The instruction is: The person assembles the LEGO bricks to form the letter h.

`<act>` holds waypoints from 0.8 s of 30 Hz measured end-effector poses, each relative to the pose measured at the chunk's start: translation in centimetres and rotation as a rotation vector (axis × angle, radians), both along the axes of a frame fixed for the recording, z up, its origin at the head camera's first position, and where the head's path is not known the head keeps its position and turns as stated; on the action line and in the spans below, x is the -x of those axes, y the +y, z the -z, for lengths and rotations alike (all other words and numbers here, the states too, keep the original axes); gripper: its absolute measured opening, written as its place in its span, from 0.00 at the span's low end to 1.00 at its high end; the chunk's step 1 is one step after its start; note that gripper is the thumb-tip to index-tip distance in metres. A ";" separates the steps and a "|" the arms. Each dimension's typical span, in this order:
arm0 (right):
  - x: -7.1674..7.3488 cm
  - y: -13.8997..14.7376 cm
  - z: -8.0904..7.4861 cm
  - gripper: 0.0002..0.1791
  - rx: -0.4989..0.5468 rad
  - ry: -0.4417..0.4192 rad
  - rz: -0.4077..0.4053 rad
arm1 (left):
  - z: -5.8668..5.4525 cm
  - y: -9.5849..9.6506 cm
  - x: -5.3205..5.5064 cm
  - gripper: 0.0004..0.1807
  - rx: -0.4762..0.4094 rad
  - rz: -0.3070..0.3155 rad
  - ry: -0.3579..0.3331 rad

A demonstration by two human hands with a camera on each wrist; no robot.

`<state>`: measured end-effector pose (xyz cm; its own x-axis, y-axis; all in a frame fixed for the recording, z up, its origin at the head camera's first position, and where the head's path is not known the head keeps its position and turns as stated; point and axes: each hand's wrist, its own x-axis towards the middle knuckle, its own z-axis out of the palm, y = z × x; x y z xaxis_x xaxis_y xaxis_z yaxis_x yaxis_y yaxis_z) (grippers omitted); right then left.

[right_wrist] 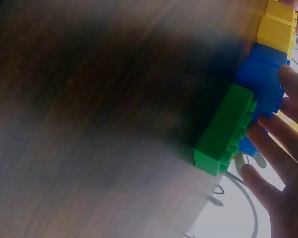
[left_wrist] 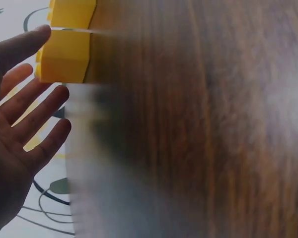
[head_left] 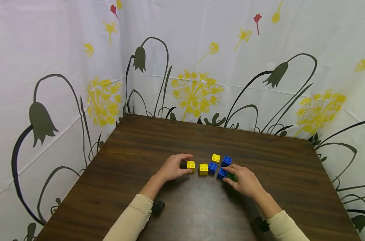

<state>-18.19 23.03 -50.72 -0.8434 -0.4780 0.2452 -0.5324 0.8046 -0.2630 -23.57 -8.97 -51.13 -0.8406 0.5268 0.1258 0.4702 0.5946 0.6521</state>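
My left hand (head_left: 174, 167) rests around a yellow toy brick (head_left: 190, 166), thumb at its near side and index finger beyond it. In the left wrist view the fingers (left_wrist: 42, 106) spread loosely beside that brick. Just right of it stands a second yellow brick (head_left: 203, 169). My right hand (head_left: 244, 179) reaches over a blue brick (head_left: 222, 173) and a green brick (head_left: 231, 176), its thumb and index fingertips right at the blue one. Loosely spread fingers (right_wrist: 273, 148) show in the right wrist view, where the green brick looks long.
Between the hands is another blue brick (head_left: 212, 167). Behind it lie a yellow brick (head_left: 216, 158) and a further blue brick (head_left: 227, 161). All stand on a dark wooden table (head_left: 152, 137), backed by a flower-patterned white curtain (head_left: 182, 43). Both wrists carry small black cameras.
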 end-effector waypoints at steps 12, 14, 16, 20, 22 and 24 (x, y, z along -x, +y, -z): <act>-0.1 -0.4 0.8 0.23 0.027 0.083 0.018 | 1.2 1.0 0.0 0.25 0.043 -0.048 0.015; -0.1 -0.4 0.8 0.23 0.036 0.091 0.018 | 1.2 1.1 0.0 0.24 0.041 -0.052 0.009; -0.1 -0.4 0.8 0.22 0.051 0.092 0.018 | 1.3 1.2 0.0 0.24 0.034 -0.051 0.006; -0.1 -0.3 0.5 0.22 0.090 0.079 0.029 | 1.3 1.3 0.1 0.23 0.005 -0.044 0.005; -0.1 -0.2 0.2 0.22 0.121 0.071 0.033 | 1.3 1.4 0.2 0.22 -0.012 -0.038 0.003; 0.0 -0.1 -0.3 0.22 0.152 0.075 0.032 | 1.3 1.4 0.2 0.22 -0.023 -0.034 0.000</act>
<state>-18.15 22.95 -50.45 -0.8341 -0.4039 0.3756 -0.5300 0.7755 -0.3431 -23.77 -7.53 -52.42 -0.8581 0.4948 0.1374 0.4500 0.5954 0.6656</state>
